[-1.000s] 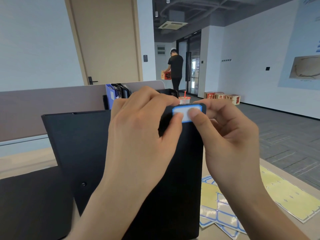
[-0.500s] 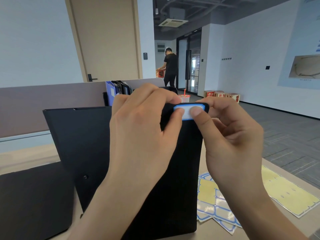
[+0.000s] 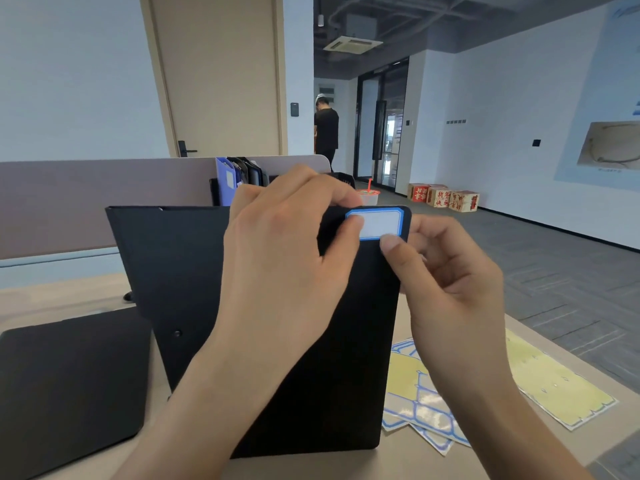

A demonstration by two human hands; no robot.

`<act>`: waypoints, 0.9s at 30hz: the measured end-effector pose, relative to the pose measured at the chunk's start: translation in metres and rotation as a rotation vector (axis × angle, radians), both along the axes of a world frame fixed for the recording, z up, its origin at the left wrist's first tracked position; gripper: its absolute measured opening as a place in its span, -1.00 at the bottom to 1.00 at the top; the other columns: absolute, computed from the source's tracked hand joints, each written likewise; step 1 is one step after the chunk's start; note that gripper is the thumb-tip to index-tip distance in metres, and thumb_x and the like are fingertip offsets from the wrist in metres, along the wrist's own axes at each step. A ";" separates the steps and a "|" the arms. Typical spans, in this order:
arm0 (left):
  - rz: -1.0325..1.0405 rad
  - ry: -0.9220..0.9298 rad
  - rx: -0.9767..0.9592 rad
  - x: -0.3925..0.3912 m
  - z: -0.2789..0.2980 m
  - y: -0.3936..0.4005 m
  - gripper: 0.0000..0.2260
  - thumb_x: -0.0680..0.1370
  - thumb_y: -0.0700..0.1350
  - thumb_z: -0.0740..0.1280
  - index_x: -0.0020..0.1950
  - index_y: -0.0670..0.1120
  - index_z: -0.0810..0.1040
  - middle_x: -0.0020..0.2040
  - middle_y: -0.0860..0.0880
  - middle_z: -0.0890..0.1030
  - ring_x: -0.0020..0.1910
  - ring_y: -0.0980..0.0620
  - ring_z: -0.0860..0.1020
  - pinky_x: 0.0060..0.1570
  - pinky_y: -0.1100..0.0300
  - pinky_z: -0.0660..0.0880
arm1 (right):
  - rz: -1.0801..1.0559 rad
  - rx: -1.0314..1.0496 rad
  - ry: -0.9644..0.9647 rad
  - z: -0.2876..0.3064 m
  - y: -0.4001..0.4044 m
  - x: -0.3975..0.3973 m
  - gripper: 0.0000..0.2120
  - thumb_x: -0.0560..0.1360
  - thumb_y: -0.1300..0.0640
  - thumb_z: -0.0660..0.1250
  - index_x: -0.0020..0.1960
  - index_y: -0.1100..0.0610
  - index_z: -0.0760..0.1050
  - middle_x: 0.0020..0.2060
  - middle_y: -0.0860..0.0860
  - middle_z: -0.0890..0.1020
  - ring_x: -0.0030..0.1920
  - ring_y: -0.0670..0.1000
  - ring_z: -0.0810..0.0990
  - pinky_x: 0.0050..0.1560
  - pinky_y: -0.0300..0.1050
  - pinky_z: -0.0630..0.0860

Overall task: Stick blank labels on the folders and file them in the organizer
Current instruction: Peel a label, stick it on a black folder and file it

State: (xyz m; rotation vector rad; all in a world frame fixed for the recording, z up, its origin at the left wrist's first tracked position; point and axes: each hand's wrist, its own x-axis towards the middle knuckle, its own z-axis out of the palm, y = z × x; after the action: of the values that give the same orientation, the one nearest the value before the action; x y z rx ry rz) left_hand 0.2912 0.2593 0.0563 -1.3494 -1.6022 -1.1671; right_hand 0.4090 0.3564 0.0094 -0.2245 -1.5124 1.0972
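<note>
Pressing the label [image 3: 379, 224] flat at the folder [image 3: 332, 341] top corner: my left hand [image 3: 284, 271] grips the edge, thumb on the label's left end; my right hand [image 3: 446, 282], curled, thumb just below it.

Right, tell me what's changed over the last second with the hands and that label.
The right hand has slid its thumb off the blank label, down to its lower right corner, so most of the white face now shows. The left hand still grips the top of the upright black folder, thumb pressing the label's left end. The label sits in the same top corner, and the label sheets lie unmoved on the desk.
</note>
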 end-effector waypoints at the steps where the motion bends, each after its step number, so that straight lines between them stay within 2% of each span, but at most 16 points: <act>1: 0.008 0.005 -0.012 0.000 0.000 -0.001 -0.89 0.55 -0.06 0.44 0.06 0.03 0.65 -0.02 0.16 0.64 -0.06 0.19 0.52 0.07 0.25 0.32 | 0.047 -0.021 -0.024 -0.003 -0.003 0.002 -0.88 0.62 0.25 0.42 0.09 0.05 0.63 -0.18 0.14 0.69 -0.16 0.31 0.65 -0.17 0.32 0.61; 3: 0.023 0.018 -0.030 -0.001 0.001 -0.002 -0.87 0.55 -0.06 0.43 0.09 0.02 0.64 0.00 0.16 0.64 -0.02 0.20 0.51 0.07 0.26 0.31 | 0.152 -0.079 -0.083 -0.015 -0.008 0.003 -0.78 0.60 0.34 0.39 0.18 0.11 0.61 -0.04 0.00 0.78 0.00 0.06 0.76 -0.04 -0.06 0.70; 4: 0.030 0.022 -0.039 -0.002 0.001 -0.003 -0.86 0.55 -0.06 0.42 0.10 0.02 0.65 0.01 0.16 0.65 -0.01 0.20 0.50 0.08 0.26 0.32 | 0.183 -0.110 -0.117 -0.021 -0.010 0.003 -0.77 0.60 0.36 0.38 0.20 0.13 0.60 0.00 -0.01 0.78 0.06 0.00 0.76 0.02 -0.15 0.67; 7: 0.064 0.048 -0.086 0.000 0.002 -0.008 -0.80 0.54 -0.06 0.43 0.16 0.04 0.63 0.07 0.12 0.65 0.06 0.18 0.49 0.13 0.22 0.34 | 0.194 -0.161 -0.171 -0.035 -0.015 0.001 -0.78 0.63 0.31 0.37 0.23 0.10 0.59 0.07 -0.04 0.77 0.13 -0.04 0.73 0.09 -0.17 0.64; 10: 0.157 0.108 -0.141 0.002 0.002 -0.018 -0.67 0.52 -0.05 0.46 0.28 0.02 0.59 0.18 0.05 0.64 0.21 0.06 0.51 0.31 0.08 0.28 | 0.183 -0.157 -0.150 -0.037 -0.021 0.000 -0.79 0.65 0.31 0.35 0.22 0.09 0.58 0.08 -0.03 0.75 0.14 -0.02 0.72 0.14 -0.13 0.64; 12: 0.245 0.088 -0.135 0.000 0.000 -0.029 -0.58 0.52 -0.02 0.47 0.36 0.01 0.54 0.30 0.01 0.58 0.35 0.02 0.45 0.43 0.00 0.24 | 0.167 -0.137 -0.167 -0.036 -0.024 0.001 -0.80 0.66 0.27 0.34 0.22 0.04 0.57 0.09 -0.07 0.74 0.16 -0.05 0.70 0.16 -0.15 0.63; 16: 0.340 -0.129 -0.027 -0.003 -0.010 -0.057 -0.40 0.54 -0.01 0.47 0.53 -0.01 0.34 0.56 -0.06 0.28 0.57 -0.05 0.20 0.53 -0.09 0.25 | 0.098 -0.106 -0.203 -0.037 -0.027 0.002 -0.83 0.67 0.21 0.34 0.19 -0.02 0.56 0.08 -0.15 0.72 0.14 -0.14 0.67 0.12 -0.29 0.59; 19: 0.439 -0.350 0.025 -0.001 -0.021 -0.079 -0.31 0.55 0.01 0.46 0.59 0.01 0.19 0.61 -0.03 0.16 0.60 -0.02 0.12 0.54 0.12 0.10 | 0.072 -0.112 -0.216 -0.038 -0.031 0.003 -0.86 0.68 0.17 0.34 0.19 -0.03 0.54 0.09 -0.17 0.70 0.13 -0.18 0.66 0.08 -0.38 0.57; 21: 0.425 -0.534 0.001 -0.002 -0.031 -0.087 -0.27 0.55 0.03 0.46 0.61 0.04 0.13 0.60 0.02 0.16 0.57 0.00 0.18 0.45 0.20 0.11 | 0.067 -0.123 -0.222 -0.038 -0.033 0.004 -0.86 0.69 0.15 0.33 0.23 0.02 0.54 0.10 -0.16 0.69 0.10 -0.25 0.64 0.03 -0.46 0.53; 23: 0.351 -0.681 -0.014 -0.005 -0.042 -0.093 -0.26 0.54 0.03 0.48 0.60 0.06 0.15 0.55 0.04 0.25 0.50 -0.01 0.32 0.47 0.08 0.28 | 0.058 -0.139 -0.243 -0.039 -0.034 0.004 -0.86 0.69 0.14 0.33 0.24 0.06 0.53 0.08 -0.16 0.68 0.03 -0.32 0.62 -0.04 -0.51 0.50; 25: 0.303 -0.749 -0.032 -0.005 -0.055 -0.097 -0.30 0.53 0.01 0.49 0.58 0.07 0.20 0.51 0.06 0.34 0.44 0.00 0.40 0.43 0.01 0.38 | 0.049 -0.145 -0.280 -0.043 -0.034 0.005 -0.87 0.69 0.14 0.32 0.23 0.06 0.53 0.07 -0.19 0.67 0.01 -0.35 0.60 -0.06 -0.49 0.50; 27: 0.279 -0.776 -0.062 -0.004 -0.068 -0.098 -0.30 0.53 -0.02 0.49 0.57 0.08 0.21 0.50 0.07 0.37 0.44 0.02 0.40 0.41 0.06 0.34 | 0.041 -0.157 -0.322 -0.050 -0.034 0.005 -0.87 0.69 0.12 0.32 0.23 0.04 0.52 0.07 -0.21 0.67 0.07 -0.28 0.61 -0.02 -0.42 0.48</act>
State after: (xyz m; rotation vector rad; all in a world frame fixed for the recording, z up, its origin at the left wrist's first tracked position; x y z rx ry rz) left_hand 0.2868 0.1611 -0.0115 -0.6793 -2.2834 -1.5705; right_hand 0.4140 0.3222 -0.0406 -0.5001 -1.7198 1.2585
